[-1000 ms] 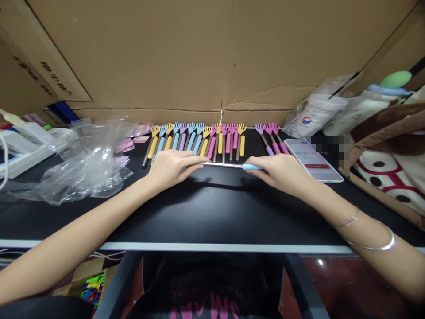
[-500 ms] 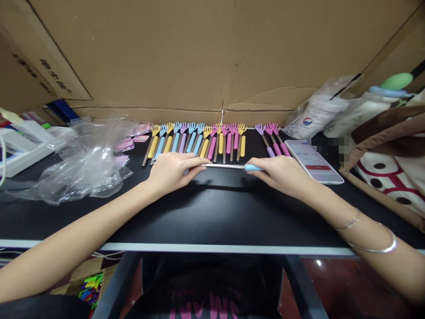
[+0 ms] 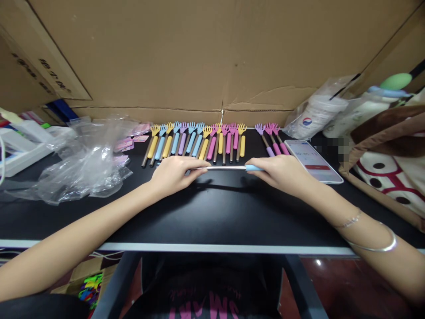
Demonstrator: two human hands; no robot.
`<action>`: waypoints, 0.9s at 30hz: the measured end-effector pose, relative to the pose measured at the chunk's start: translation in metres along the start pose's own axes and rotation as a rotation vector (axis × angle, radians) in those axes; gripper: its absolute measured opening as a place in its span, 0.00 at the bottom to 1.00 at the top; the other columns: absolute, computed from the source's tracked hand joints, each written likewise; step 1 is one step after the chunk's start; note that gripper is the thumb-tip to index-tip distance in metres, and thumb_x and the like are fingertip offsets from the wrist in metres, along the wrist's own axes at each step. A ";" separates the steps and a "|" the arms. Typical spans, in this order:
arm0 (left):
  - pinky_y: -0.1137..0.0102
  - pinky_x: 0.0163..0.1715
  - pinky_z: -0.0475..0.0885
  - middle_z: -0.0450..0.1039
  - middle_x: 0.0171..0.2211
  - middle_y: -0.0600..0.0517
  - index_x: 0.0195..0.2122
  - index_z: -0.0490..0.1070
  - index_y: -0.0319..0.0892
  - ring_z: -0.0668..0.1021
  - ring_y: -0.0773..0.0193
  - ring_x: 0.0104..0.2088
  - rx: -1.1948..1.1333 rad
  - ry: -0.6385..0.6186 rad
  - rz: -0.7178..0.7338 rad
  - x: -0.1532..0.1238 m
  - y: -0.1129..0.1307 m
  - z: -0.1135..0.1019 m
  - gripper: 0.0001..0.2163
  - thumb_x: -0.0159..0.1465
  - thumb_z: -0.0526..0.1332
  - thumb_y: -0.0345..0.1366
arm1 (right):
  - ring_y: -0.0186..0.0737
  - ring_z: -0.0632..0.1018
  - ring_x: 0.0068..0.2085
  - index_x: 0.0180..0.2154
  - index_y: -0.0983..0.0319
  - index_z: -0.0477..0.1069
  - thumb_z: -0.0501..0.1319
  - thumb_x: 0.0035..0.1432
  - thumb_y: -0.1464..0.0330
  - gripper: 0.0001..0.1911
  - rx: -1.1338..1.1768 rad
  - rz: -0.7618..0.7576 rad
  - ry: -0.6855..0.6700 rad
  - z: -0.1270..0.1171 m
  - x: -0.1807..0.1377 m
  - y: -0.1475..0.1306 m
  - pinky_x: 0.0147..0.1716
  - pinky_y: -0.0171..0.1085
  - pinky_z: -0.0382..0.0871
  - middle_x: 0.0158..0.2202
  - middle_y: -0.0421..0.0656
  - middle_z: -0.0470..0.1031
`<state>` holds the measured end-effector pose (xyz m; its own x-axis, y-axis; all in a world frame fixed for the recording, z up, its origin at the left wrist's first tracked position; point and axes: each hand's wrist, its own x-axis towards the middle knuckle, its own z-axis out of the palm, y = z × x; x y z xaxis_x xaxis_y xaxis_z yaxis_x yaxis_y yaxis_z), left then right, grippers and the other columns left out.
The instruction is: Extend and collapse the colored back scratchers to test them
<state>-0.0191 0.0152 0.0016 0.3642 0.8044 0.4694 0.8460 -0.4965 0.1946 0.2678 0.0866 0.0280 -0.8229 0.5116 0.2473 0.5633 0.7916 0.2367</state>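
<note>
Between my two hands a back scratcher (image 3: 229, 168) with a metal rod and a light blue handle is held level above the black table. My left hand (image 3: 175, 175) pinches its rod, and the scratcher's head is mostly hidden behind that hand. Wrapped round the blue handle at the other end is my right hand (image 3: 279, 170). Just beyond my hands lies a row of back scratchers (image 3: 199, 144) in yellow, blue, purple and pink, claws pointing away from me. A smaller group of purple and pink back scratchers (image 3: 274, 144) lies to the right of that row.
Crumpled clear plastic bags (image 3: 89, 164) and pink cards (image 3: 128, 144) lie at the left, beside a white rack (image 3: 26, 150). On the right are a phone (image 3: 314, 161), a bagged cup (image 3: 320, 115) and a brown bag (image 3: 381, 150). Cardboard (image 3: 199, 57) walls the back.
My left hand has shifted slightly along the rod toward the right and a little nearer to me. The right hand stays on the blue handle.
</note>
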 end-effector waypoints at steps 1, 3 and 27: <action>0.71 0.33 0.72 0.80 0.40 0.53 0.44 0.77 0.48 0.81 0.61 0.38 -0.024 -0.020 -0.013 0.000 0.000 0.000 0.15 0.68 0.52 0.46 | 0.35 0.74 0.25 0.33 0.59 0.69 0.43 0.68 0.56 0.22 -0.008 -0.007 0.011 0.000 0.000 0.000 0.23 0.34 0.51 0.27 0.40 0.76; 0.70 0.36 0.72 0.79 0.41 0.53 0.45 0.77 0.48 0.81 0.60 0.40 -0.072 -0.059 -0.036 0.001 -0.001 -0.001 0.15 0.68 0.52 0.46 | 0.35 0.74 0.26 0.35 0.59 0.70 0.43 0.68 0.56 0.22 -0.014 -0.017 0.029 0.000 0.000 0.001 0.23 0.34 0.51 0.28 0.40 0.76; 0.71 0.21 0.56 0.73 0.24 0.53 0.46 0.76 0.53 0.73 0.67 0.26 0.422 0.178 0.213 0.002 0.001 -0.008 0.14 0.69 0.52 0.44 | 0.38 0.77 0.30 0.39 0.57 0.72 0.49 0.66 0.57 0.17 0.324 0.048 -0.124 0.008 0.004 -0.002 0.26 0.32 0.57 0.29 0.41 0.77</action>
<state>-0.0206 0.0131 0.0096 0.5051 0.6130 0.6075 0.8570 -0.4393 -0.2693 0.2624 0.0895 0.0209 -0.8100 0.5718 0.1303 0.5650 0.8204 -0.0878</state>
